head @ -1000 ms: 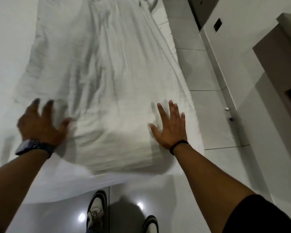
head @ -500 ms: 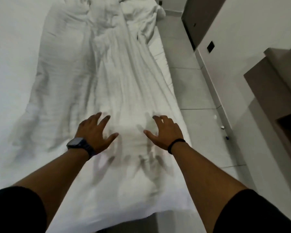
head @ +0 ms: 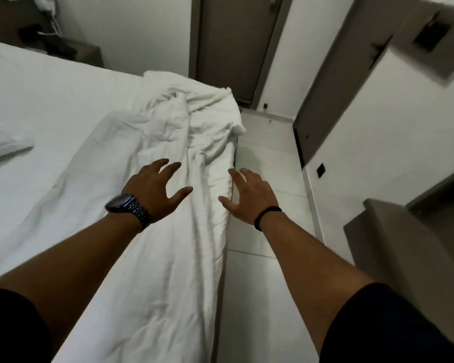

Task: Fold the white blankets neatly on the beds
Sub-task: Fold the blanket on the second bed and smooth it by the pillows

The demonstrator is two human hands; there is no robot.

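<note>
A white blanket (head: 168, 258) lies in a long strip along the right edge of the bed (head: 50, 106), smoother near me and bunched into wrinkled folds at its far end. My left hand (head: 155, 188), with a dark watch on the wrist, hovers over the strip with fingers spread and holds nothing. My right hand (head: 249, 196), with a black band on the wrist, is open at the bed's right edge, fingers apart and empty. Whether either hand touches the cloth I cannot tell.
A pillow corner (head: 3, 145) lies on the sheet at the left. A narrow tiled aisle (head: 262, 179) runs along the bed's right side to a grey door (head: 233, 45). A grey cabinet (head: 409, 244) stands at the right, white walls around it.
Both hands have lifted from the blanket's near end and moved forward and closer together along the strip. The view has swung up toward the far bunched end and the door.
</note>
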